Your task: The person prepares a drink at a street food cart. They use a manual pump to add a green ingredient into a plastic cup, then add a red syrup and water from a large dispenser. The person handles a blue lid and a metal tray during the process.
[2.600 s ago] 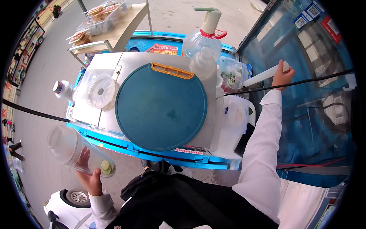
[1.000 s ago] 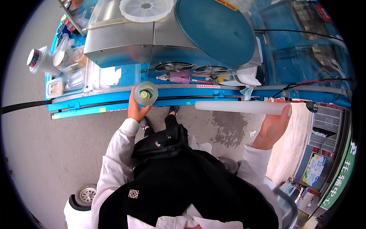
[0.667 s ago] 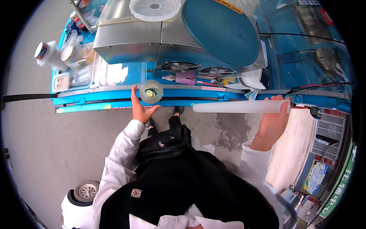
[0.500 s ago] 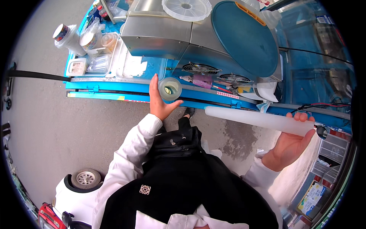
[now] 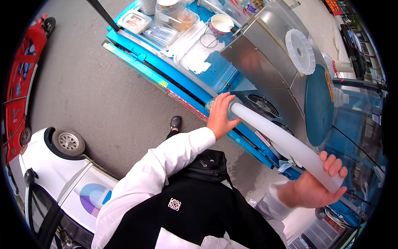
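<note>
White rod (image 5: 282, 143) has reached the cup (image 5: 230, 110) | my left grip (image 5: 219, 119) holds cup, right grip (image 5: 307, 187) rod | likely inserting; next needs steady aim

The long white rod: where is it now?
In the head view, the white rod slants right of centre, its lower end in the right hand and its upper end at the cup held in the left hand.

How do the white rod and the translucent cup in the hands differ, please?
The white rod looks longer and slimmer than the translucent cup. The white rod looks opaque, whereas the translucent cup is cloudy. The right hand grips the white rod; the left hand holds the translucent cup. Both are rounded.
</note>
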Action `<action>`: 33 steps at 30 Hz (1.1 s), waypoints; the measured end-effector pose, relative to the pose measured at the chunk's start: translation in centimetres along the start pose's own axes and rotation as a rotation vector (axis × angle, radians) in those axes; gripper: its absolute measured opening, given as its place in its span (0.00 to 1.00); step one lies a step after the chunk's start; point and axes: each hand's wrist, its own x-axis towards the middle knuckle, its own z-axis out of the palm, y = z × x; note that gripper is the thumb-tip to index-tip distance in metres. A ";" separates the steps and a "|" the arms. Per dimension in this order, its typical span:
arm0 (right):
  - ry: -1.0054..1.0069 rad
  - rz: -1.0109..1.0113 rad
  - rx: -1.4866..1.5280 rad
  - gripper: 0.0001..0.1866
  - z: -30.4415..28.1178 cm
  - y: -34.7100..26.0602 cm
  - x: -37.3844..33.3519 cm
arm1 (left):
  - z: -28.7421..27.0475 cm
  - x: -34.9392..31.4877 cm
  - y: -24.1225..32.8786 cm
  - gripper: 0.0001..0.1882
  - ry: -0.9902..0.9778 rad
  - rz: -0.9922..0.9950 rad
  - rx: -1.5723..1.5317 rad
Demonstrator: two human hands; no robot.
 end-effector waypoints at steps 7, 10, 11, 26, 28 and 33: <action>-0.159 0.212 -0.083 0.14 0.0 9.7 -0.4 | 0.3 -0.5 -0.3 0.40 0.055 -0.082 -0.065; -0.173 0.299 -0.147 0.13 -1.5 15.8 -1.7 | 0.2 -0.8 -0.6 0.41 0.049 -0.084 -0.111; -0.202 0.314 -0.157 0.13 -2.2 17.6 -2.4 | 0.3 -0.6 -0.8 0.42 0.052 -0.074 -0.120; -0.264 0.196 0.008 0.13 0.0 15.6 -1.0 | -0.2 -0.6 -2.1 0.44 0.009 -0.131 -0.106; -0.258 0.221 -0.142 0.14 -1.6 20.1 -3.6 | 0.2 -0.5 -1.9 0.45 -0.025 -0.121 -0.135; -0.359 0.260 -0.248 0.16 -1.5 21.0 -4.5 | -0.2 -0.8 -1.8 0.45 -0.015 -0.126 -0.156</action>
